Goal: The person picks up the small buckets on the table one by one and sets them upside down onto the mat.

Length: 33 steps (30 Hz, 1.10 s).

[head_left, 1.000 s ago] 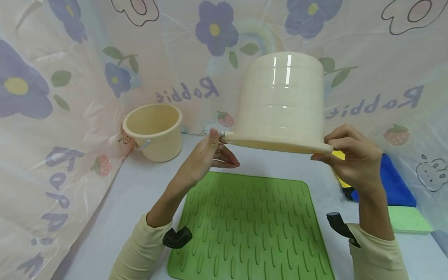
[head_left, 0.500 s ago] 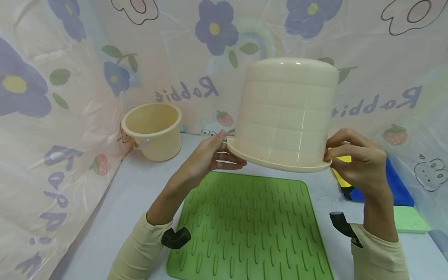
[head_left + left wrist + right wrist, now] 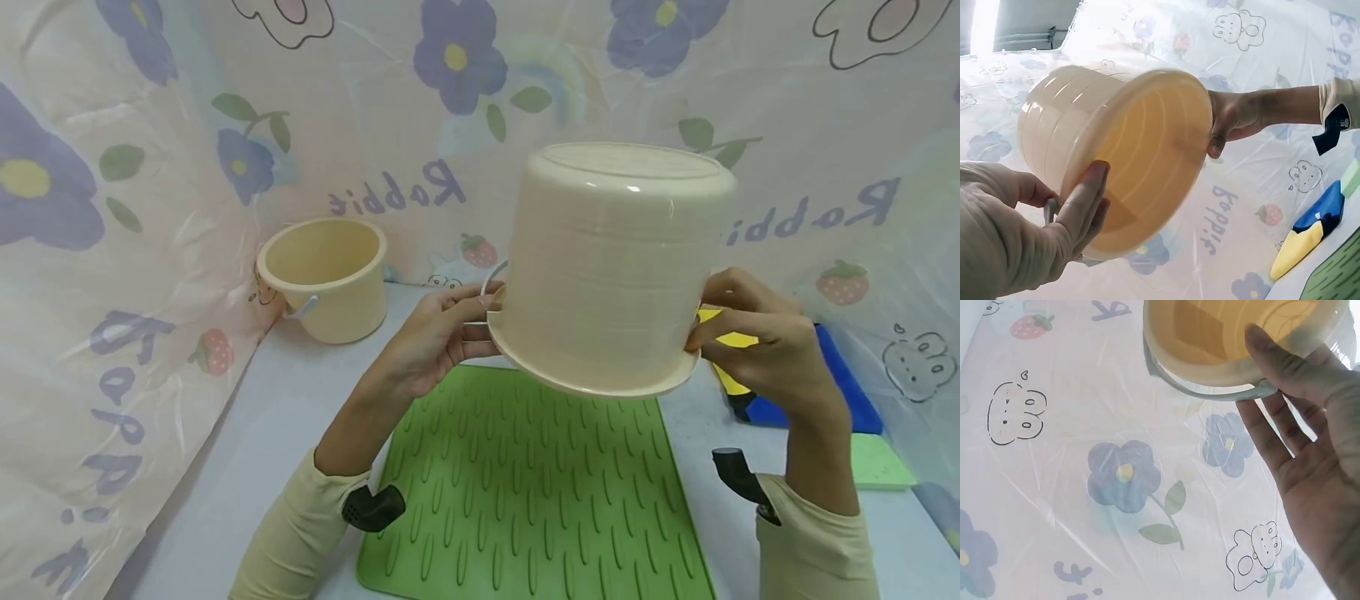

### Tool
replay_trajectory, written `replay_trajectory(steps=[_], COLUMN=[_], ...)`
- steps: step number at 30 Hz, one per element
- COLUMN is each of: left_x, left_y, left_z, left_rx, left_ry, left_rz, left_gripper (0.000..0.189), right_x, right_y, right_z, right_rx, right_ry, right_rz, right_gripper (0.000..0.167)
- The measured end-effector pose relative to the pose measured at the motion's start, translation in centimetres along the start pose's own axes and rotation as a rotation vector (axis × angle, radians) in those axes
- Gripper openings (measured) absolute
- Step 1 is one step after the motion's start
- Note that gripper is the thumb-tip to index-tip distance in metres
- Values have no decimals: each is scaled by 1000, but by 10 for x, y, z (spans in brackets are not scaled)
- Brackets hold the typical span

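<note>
A cream bucket (image 3: pixel 615 267) is held upside down above the green ribbed mat (image 3: pixel 540 492), its base tilted toward the head camera. At its left rim my left hand (image 3: pixel 442 337) grips the edge, the fingers (image 3: pixel 1088 197) lying over the inside and the thumb outside by the handle's end. My right hand (image 3: pixel 765 342) pinches the opposite rim. In the right wrist view, the thumb sits inside the bucket's mouth and the other fingers are outside. The bucket's grey handle (image 3: pixel 1210 394) hangs along the far side of the rim.
A second cream bucket (image 3: pixel 322 283) stands upright at the back left of the white table (image 3: pixel 247 467). On the right lie a blue and yellow cloth-like item (image 3: pixel 843 392) and a pale green block (image 3: pixel 881 462). A printed curtain (image 3: pixel 360 100) encloses the back and sides.
The bucket has come lower and tipped so that its base now shows. Both hands have stayed at the rim, and my left fingers have closed in on it.
</note>
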<state>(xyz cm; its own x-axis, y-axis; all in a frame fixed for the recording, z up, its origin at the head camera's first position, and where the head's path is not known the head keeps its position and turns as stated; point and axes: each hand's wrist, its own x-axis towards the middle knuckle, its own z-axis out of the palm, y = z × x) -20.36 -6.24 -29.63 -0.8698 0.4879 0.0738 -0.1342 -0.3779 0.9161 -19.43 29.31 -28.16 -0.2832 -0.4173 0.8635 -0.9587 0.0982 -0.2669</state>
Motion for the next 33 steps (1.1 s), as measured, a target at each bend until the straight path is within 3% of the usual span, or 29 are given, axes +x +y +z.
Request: replay_trajectory(steps=[4, 7, 9, 13, 15, 17, 20, 27, 33], left_x=[2, 6, 8, 10, 11, 11, 12, 9, 21], left_y=[-3, -8, -11, -16, -17, -18, -19, -34, -46], left_z=[1, 2, 2, 1, 0, 0, -1, -2, 0], left_rx=[-2, 14, 28, 62, 89, 117, 162, 276, 336], left_ry=[3, 24, 41, 55, 52, 42, 13, -19, -2], left_rz=[2, -9, -19, -23, -14, -8, -7, -88, -166], left_gripper=[48, 49, 51, 55, 55, 54, 55, 50, 41], right_x=[-4, -8, -10, -11, -11, -12, -14, -19, -23], right_y=[-4, -5, -6, -7, -6, -5, -2, 8, 8], right_z=[-7, -10, -10, -8, -8, -9, -10, -6, -16], right_rx=[-2, 98, 120, 164, 155, 100, -7, 13, -81], right_ry=[36, 76, 106, 212, 213, 150, 44, -93, -192], right_rz=[121, 259, 404, 802, 969, 1063, 1070, 878, 882], right_gripper=[40, 32, 31, 33, 31, 32, 33, 70, 63])
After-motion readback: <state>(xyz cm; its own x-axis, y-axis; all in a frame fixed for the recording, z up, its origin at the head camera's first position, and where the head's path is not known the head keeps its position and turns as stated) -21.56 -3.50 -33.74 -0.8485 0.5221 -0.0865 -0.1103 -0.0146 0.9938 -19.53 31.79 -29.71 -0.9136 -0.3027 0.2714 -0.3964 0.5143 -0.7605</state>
